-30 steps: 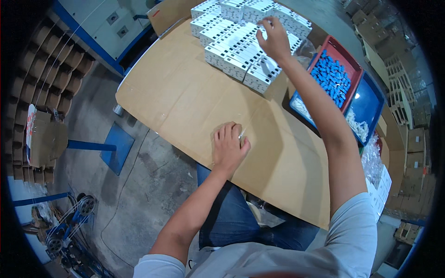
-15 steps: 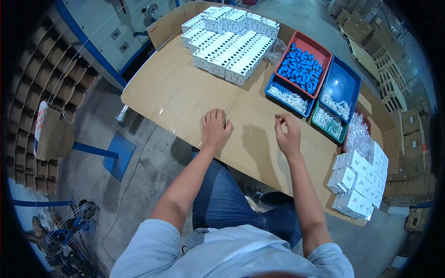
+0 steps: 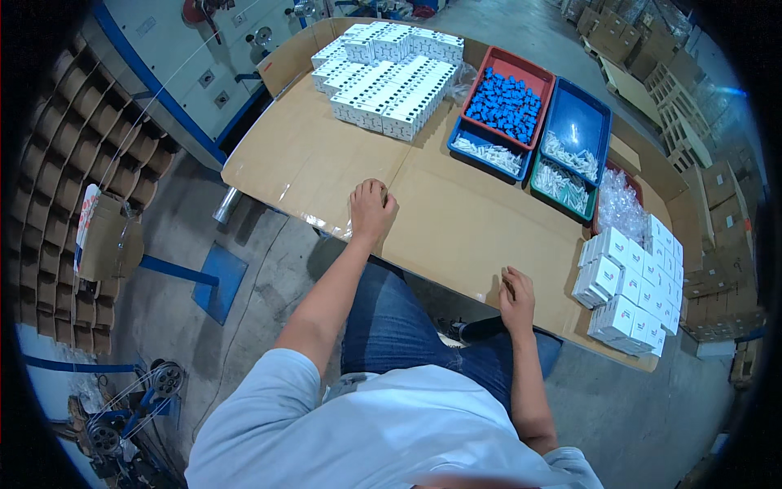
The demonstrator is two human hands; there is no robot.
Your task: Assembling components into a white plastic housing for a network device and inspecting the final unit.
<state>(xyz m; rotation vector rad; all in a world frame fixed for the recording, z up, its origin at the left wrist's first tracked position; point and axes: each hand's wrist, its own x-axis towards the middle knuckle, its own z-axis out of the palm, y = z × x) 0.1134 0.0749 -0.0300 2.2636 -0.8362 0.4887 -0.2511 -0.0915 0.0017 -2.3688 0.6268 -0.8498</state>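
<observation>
My left hand (image 3: 372,213) rests palm down on the cardboard-covered table (image 3: 318,171), left of its middle. Its fingers are loosely bent, the thumb stands a little apart, and nothing shows in it. Near the table's front edge, my right hand (image 3: 517,303) lies with loosely curled fingers and a gap beside the thumb; I see no object in it. Ahead of both hands are a red tray (image 3: 546,68) of small blue plastic pieces (image 3: 503,106), and blue trays (image 3: 583,102) and a green tray (image 3: 538,190) with white plastic pieces (image 3: 562,184).
Stacked white boxes with black marks (image 3: 387,85) fill the far left of the table. Plain white boxes (image 3: 627,285) stand at the right end beside clear plastic bags (image 3: 621,208). A cardboard wall (image 3: 285,63) rims the far side. A blue stand foot (image 3: 221,281) is on the floor.
My right hand has drawn back toward the table's front edge, away from the trays, its pinch loosened. My left hand stays on the cardboard. The whole view has shifted slightly.
</observation>
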